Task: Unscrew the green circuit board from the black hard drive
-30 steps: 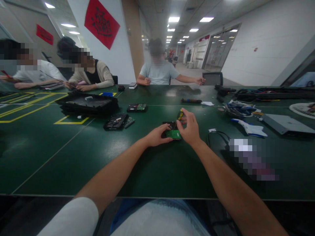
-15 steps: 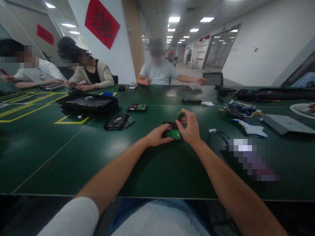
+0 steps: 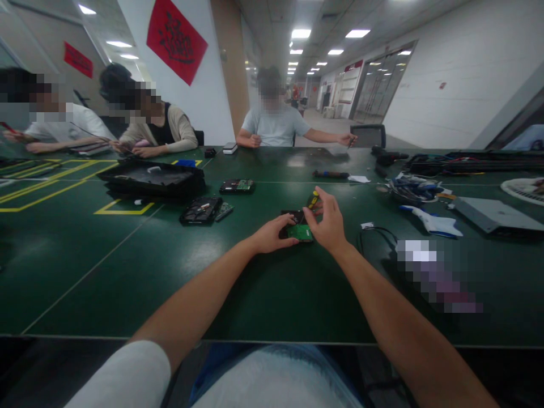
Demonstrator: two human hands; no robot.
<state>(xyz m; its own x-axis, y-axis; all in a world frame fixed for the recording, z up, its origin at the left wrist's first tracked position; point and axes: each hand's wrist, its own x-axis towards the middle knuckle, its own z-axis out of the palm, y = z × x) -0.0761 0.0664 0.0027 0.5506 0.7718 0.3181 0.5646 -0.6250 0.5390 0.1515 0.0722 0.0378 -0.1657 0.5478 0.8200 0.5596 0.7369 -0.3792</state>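
Observation:
A hard drive with a green circuit board facing up lies on the green table in front of me. My left hand grips it along its left side, thumb at the near edge and fingers at the far one. In my right hand is a screwdriver with a yellow and black handle, pinched between thumb and fingers. Its thin shaft slants down to the drive; where the tip sits is too small to make out.
Left of the drive are another opened drive, a loose circuit board, one more drive and a black tray. To the right lie a blue-white glove, a silver box and cables. Three people sit across the table.
The screwdriver handle has turned slightly in my right fingers, showing more yellow. My left hand and the hard drive stay in place.

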